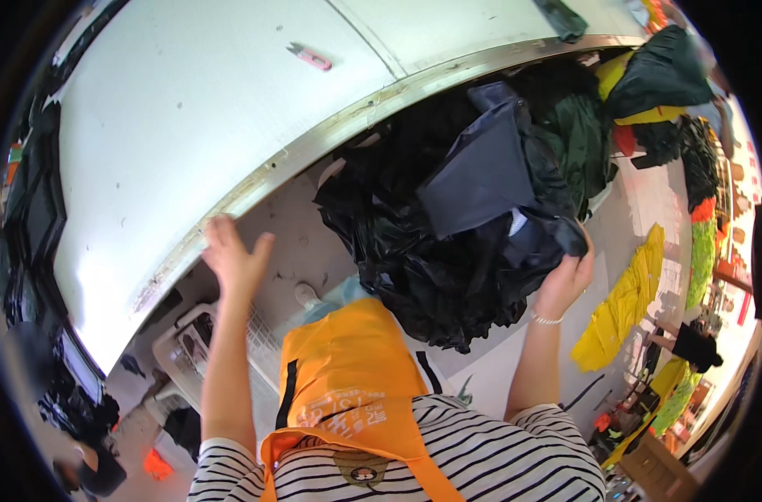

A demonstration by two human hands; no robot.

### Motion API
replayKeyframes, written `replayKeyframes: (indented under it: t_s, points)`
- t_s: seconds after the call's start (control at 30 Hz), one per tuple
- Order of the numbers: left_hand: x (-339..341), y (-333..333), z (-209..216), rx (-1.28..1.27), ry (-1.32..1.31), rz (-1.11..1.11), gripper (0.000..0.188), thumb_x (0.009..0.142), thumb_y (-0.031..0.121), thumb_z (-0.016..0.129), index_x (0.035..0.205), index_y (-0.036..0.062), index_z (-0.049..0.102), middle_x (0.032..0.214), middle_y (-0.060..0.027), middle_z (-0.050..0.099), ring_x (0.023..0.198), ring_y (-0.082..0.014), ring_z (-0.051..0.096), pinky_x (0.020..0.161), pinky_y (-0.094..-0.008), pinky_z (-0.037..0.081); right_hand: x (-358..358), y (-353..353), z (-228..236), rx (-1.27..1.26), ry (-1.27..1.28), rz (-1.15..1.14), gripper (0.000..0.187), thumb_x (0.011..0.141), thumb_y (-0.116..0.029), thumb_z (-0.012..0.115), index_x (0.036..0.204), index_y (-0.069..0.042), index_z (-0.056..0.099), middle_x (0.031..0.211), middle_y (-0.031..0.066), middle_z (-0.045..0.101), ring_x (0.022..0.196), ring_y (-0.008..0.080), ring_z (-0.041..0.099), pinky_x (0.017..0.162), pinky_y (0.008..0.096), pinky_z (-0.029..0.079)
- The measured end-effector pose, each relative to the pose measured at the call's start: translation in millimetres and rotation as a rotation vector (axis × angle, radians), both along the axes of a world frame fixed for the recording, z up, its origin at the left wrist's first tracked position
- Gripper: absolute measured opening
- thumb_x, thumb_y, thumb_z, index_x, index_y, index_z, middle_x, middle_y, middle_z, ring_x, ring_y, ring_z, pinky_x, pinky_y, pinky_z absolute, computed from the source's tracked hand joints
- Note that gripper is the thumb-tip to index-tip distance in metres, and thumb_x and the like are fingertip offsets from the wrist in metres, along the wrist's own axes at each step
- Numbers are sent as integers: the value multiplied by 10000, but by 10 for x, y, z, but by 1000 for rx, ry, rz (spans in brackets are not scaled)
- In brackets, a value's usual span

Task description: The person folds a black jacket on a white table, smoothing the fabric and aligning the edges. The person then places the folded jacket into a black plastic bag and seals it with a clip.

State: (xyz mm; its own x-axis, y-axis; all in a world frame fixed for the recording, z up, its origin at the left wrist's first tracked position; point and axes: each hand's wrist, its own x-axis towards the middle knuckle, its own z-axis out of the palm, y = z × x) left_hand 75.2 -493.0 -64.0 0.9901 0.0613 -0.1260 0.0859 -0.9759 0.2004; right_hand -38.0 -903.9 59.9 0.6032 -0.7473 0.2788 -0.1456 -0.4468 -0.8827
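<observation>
My left hand (pixel 234 261) is raised by the worn front edge of the white table (pixel 188 125); its fingers are spread and it holds nothing. With my right hand (pixel 562 284) I grip a dark navy piece of clothing (pixel 479 171) by its lower right end, the fingers partly hidden behind the cloth. The navy piece lies over a big heap of shiny black garments (pixel 423 284), just in front of the table. A dark green cloth (pixel 577 138) rests beside it on the heap's right.
Pink thread snips (pixel 311 57) lie on the table. Black folded cloth (pixel 33 226) lines its left side. A yellow cloth (pixel 623 301) is spread on the floor at right. A pale plastic crate (pixel 180 343) stands under my left arm. Other people work at both sides.
</observation>
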Motion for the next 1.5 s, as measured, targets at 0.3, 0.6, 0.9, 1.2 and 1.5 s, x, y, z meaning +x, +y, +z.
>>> replayKeyframes:
  t_s: [0.3, 0.6, 0.9, 1.2, 1.5]
  points:
    - [-1198, 169, 1567, -2029, 567, 104, 913, 680, 368, 774, 1373, -8, 314, 1291, -126, 490, 1165, -233, 510, 1003, -347, 398, -589, 2803, 1064, 144, 40, 1064, 679, 815, -89, 624, 1398, 59, 308, 1210, 231, 548, 1095, 305, 563, 956, 342, 408]
    - [-1353, 1107, 1850, -2598, 479, -7, 680, 505, -41, 667, 1173, -67, 548, 1183, -182, 581, 1100, -327, 555, 982, -394, 426, 278, 2647, 952, 172, -44, 801, 285, 893, -25, 500, 1170, 0, 562, 939, 68, 662, 793, 108, 625, 634, 193, 460]
    - [-1616, 1273, 2454, -1271, 901, -801, 558, 607, 74, 773, 1145, 39, 628, 1143, -111, 619, 1091, -234, 529, 998, -286, 354, 733, 3752, 774, 96, 106, 1751, 429, 843, -63, 605, 1256, -56, 492, 1360, 120, 447, 1231, 225, 444, 1016, 289, 359]
    - [-1458, 2433, 2115, -1723, 395, -719, 344, 771, 225, 726, 898, -87, 660, 770, -146, 675, 663, -259, 641, 630, -345, 502, 545, 3073, 57, 170, 650, 1715, 255, 889, -103, 554, 1134, -35, 542, 1189, 92, 555, 1107, 191, 514, 946, 289, 408]
    - [-629, 2933, 2167, -796, -485, 137, 249, 901, 164, 572, 993, -60, 628, 808, -46, 645, 783, -91, 535, 728, -231, 428, 1198, 2172, 782, 602, 165, 775, 285, 934, -230, 518, 1045, 14, 617, 1022, 79, 644, 906, 159, 597, 837, 300, 472]
